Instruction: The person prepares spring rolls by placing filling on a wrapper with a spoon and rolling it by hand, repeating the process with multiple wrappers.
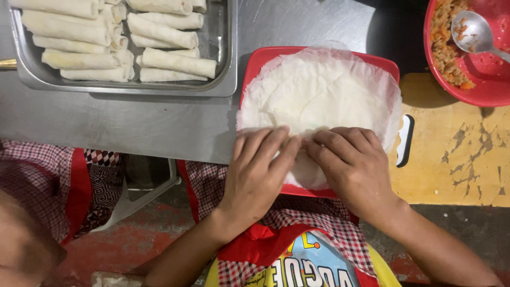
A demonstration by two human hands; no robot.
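Left hand (260,170): palm down, fingers pressed together and curled over the near edge of the wrapper (319,95); grip is a flat press-and-tuck, not a pinch.
Right hand (353,162): same posture, fingers together, fingertips (319,142) meeting the left hand's at the middle of the fold.
Wrapper: thin, white, round, the top of a stack on a red board (254,66); the near edge is folded up under both grips, the rest lies flat and open beyond the fingertips.
Filling: hidden; cannot tell whether any sits under the fold.
Board: partly on the table (159,119), its near edge overhanging toward the person's lap.
Beyond the left grip, far left: steel tray (226,79) of finished white rolls (178,62), well apart from the hands.
Beyond the right grip, far right: red bowl (478,93) of orange-brown filling with a spoon (473,32) resting in it.
Right of the board: worn yellow surface (451,154).
Risk, tear: the sheet looks very thin; uneven pressure from either grip would likely split it at the fold.
Risk, double pick-up: sheets beneath may cling and lift with the top one.
Risk, slack roll: fingers drifting apart would leave the middle loose.
Risk, board: heavy downward pressure on the overhanging edge could tip it.
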